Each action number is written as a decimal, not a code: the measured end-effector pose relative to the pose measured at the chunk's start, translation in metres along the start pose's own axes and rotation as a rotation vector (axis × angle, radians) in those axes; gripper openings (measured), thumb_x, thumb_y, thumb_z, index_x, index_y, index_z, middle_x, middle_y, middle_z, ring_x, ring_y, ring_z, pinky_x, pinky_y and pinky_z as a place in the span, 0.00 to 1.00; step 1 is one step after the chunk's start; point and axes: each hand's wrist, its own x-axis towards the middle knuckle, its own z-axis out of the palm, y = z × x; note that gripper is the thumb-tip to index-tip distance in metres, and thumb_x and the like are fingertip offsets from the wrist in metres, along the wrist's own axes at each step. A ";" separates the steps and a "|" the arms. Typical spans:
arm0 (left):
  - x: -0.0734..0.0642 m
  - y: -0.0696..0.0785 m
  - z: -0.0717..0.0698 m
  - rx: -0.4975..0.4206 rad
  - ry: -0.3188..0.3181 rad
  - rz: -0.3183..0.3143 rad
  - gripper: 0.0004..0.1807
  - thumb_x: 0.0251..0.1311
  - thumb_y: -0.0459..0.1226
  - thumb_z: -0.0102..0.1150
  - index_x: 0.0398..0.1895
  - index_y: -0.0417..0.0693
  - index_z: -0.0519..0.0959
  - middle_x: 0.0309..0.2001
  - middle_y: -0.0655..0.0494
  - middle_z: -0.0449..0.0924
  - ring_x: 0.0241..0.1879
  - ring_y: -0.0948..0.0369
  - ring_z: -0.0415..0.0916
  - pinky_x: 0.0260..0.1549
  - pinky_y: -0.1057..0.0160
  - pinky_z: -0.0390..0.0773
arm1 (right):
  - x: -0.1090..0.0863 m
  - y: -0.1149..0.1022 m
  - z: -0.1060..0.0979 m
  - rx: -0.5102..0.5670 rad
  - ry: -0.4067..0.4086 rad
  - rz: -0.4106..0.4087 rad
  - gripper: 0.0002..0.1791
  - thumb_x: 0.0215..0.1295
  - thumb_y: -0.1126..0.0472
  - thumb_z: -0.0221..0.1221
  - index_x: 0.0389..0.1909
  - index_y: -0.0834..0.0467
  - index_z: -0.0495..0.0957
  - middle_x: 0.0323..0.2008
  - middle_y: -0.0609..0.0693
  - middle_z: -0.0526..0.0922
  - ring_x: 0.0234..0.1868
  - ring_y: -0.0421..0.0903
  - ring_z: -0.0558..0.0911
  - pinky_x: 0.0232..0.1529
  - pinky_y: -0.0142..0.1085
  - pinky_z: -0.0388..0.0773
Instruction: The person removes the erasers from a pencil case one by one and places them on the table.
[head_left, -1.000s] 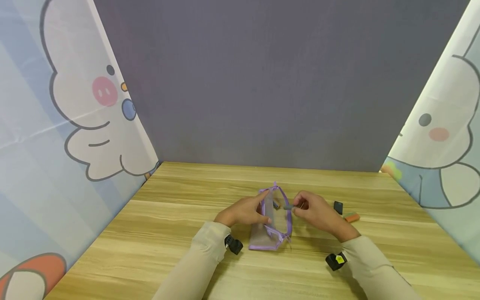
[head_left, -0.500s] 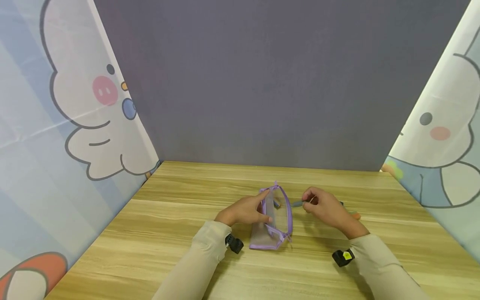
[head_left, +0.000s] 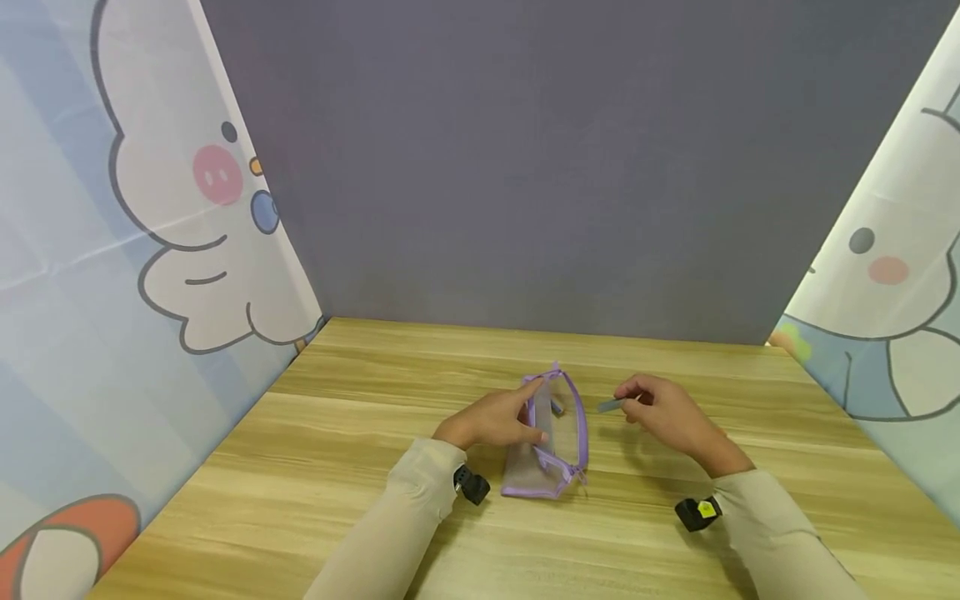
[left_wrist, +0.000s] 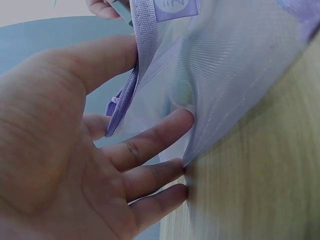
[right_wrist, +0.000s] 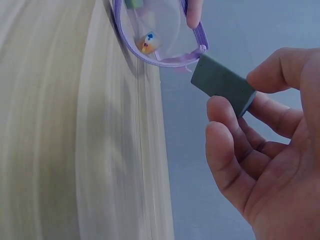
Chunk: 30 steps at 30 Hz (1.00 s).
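A mesh pencil case with a purple zipper stands on the table, its mouth spread wide toward the right. My left hand holds it by the near-left rim; in the left wrist view the thumb hooks behind the zipper edge while other fingers touch the mesh outside. To the right of the mouth, my right hand pinches a dark green rectangular block, like an eraser, between thumb and fingers. Inside the case lie a small orange-and-white item with blue marks and a green one.
The wood-grain table reaches back to a grey panel. Cartoon-print cloths hang at both sides. Each wrist wears a small black camera, such as the one at the left sleeve.
My right hand has drawn the green block out of the case's mouth and away to the right. A black item and an orange one on the table are now hidden behind that hand.
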 end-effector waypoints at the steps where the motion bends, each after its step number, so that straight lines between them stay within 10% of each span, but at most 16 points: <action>1: 0.000 0.000 0.000 0.000 0.000 -0.001 0.54 0.60 0.52 0.69 0.82 0.59 0.44 0.37 0.64 0.78 0.37 0.67 0.75 0.41 0.65 0.76 | 0.000 0.001 -0.001 -0.007 0.002 0.002 0.12 0.73 0.64 0.54 0.51 0.67 0.78 0.33 0.58 0.82 0.33 0.55 0.80 0.28 0.36 0.77; 30: -0.001 0.001 -0.001 -0.006 -0.002 -0.017 0.53 0.61 0.53 0.68 0.82 0.61 0.45 0.38 0.65 0.78 0.39 0.67 0.76 0.44 0.63 0.76 | -0.002 0.018 -0.011 -0.029 0.043 0.011 0.16 0.75 0.60 0.55 0.52 0.69 0.79 0.35 0.56 0.83 0.34 0.50 0.82 0.29 0.36 0.80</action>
